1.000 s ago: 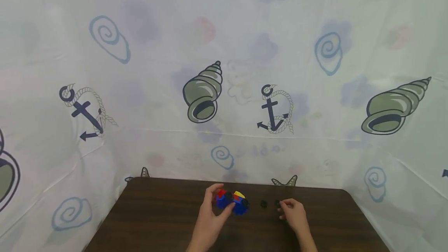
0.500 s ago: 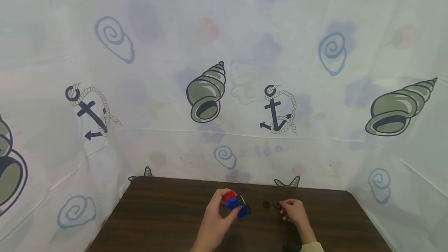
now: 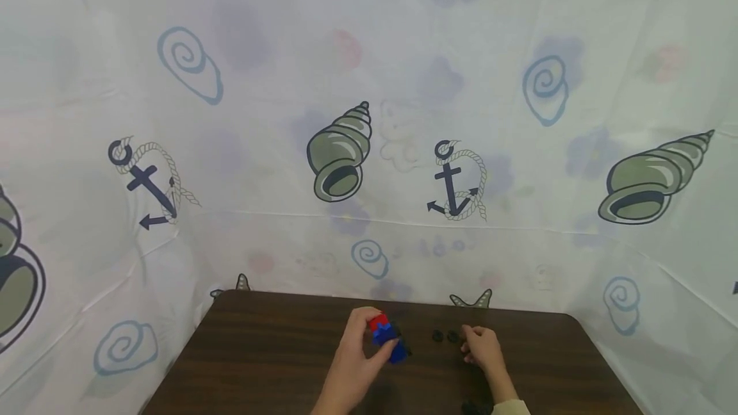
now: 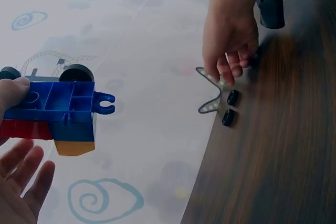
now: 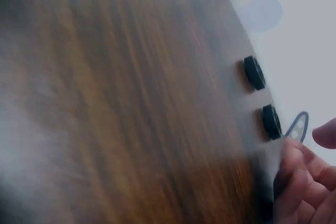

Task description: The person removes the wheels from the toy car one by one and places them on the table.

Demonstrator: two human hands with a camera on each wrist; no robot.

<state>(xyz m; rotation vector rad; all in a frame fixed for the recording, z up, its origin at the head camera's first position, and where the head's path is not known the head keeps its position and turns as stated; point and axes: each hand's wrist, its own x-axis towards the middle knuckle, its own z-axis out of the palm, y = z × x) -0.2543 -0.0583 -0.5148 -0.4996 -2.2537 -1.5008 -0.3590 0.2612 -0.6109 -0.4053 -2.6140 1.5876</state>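
My left hand (image 3: 348,360) grips a toy vehicle (image 4: 63,98) above the table, thumb on its blue base. The left wrist view shows the base's hollow underside, a blue hook at one end, a red block (image 4: 27,129) and a yellow block (image 4: 75,148) attached, and black wheels (image 4: 77,73) along the far edge. Two loose black wheels (image 3: 438,336) lie side by side on the table. Close beside the right one is my right hand (image 3: 483,346), its thumb apart from the bent fingers and nothing between them in the right wrist view.
The dark wood table (image 3: 277,351) has a rounded far edge, with the loose wheels toward that side. Behind it hangs a pale cloth (image 3: 398,95) printed with shells and anchors. A black device (image 4: 265,1) sits on the right wrist.
The right loose wheel has shifted left, closer to the other, and my right fingers have come off it. My left hand has turned the toy, so its yellow block no longer shows in the head view.
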